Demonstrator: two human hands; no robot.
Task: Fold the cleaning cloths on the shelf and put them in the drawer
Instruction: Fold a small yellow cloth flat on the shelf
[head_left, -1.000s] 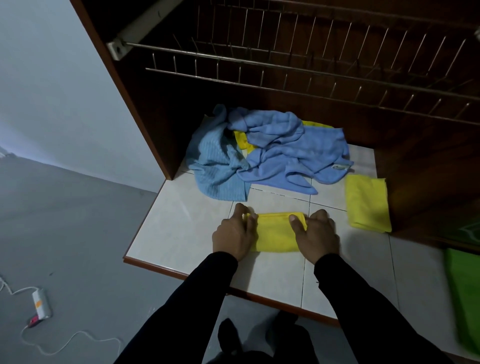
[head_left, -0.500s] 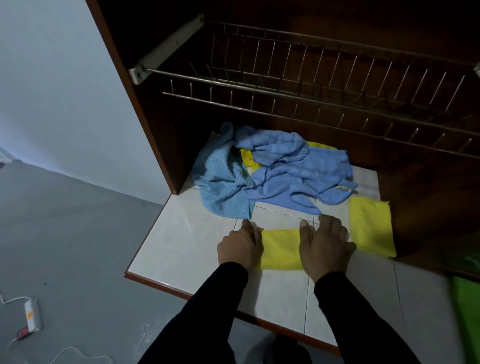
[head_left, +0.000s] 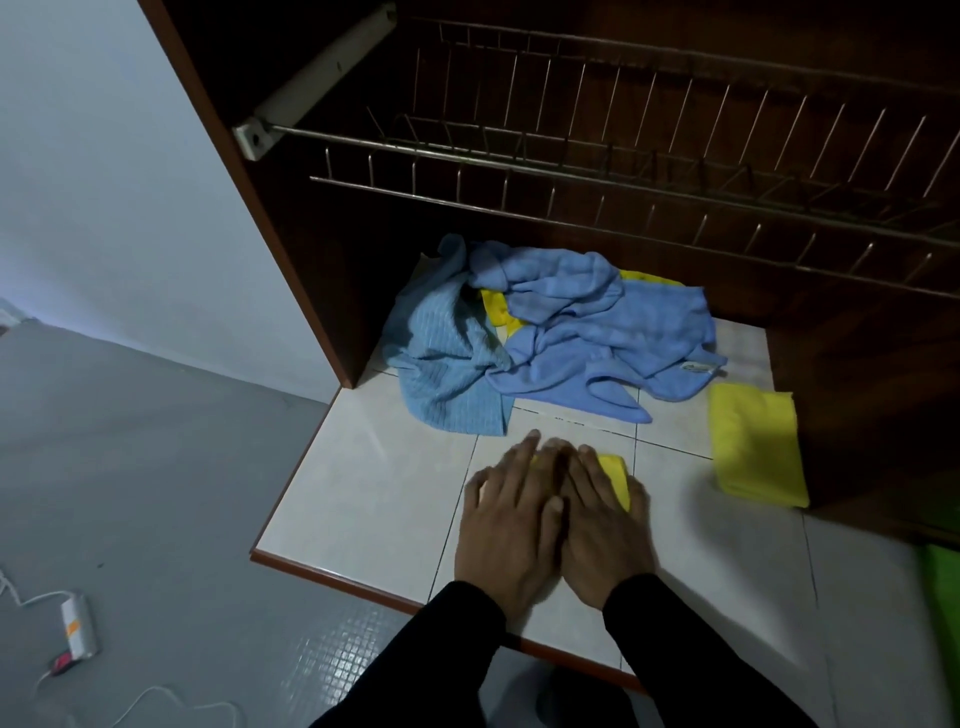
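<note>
Both hands lie flat, side by side at lower centre of the frame: the left hand (head_left: 511, 525) and right hand (head_left: 605, 530) press a small yellow cloth (head_left: 615, 475) onto the tiled shelf (head_left: 384, 488), neither grip closed around it. To finish this fold well, press evenly and keep the edges square. Counted: one folded yellow cloth (head_left: 756, 447) at right; behind, two blue cloths (head_left: 582, 338) crumpled over another yellow one. No drawer is visible.

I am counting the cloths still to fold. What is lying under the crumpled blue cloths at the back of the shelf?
Under the blue cloths a yellow cloth shows at two spots, in the middle gap and at the back edge. Most of it is covered; further cloths beneath cannot be seen.
</note>
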